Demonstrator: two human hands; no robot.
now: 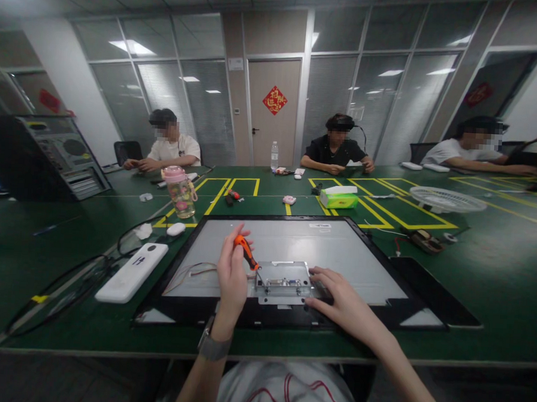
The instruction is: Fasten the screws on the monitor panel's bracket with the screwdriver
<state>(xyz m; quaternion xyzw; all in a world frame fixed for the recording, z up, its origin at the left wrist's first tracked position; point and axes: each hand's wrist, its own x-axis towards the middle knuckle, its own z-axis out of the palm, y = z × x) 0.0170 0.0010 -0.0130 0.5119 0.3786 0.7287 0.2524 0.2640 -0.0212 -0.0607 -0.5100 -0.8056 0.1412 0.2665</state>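
Observation:
A flat monitor panel (pixel 338 246) lies face down on the green table, its grey metal back up inside a black frame. Near its front edge sits a small metal bracket (pixel 283 283) with connector ports. My left hand (pixel 231 275) is closed round an orange-handled screwdriver (pixel 246 252), its tip pointing down at the bracket's left end. My right hand (pixel 337 300) rests flat on the panel, fingers spread, touching the bracket's right side. Thin wires (pixel 193 272) run from the left toward the bracket.
A white power strip (pixel 132 272) and black cables lie left of the panel. A pink-lidded bottle (pixel 179 191), a green tissue box (pixel 339 197), a white fan grille (pixel 446 200) and a computer case (pixel 50 156) stand further out. Three other people sit at the far side.

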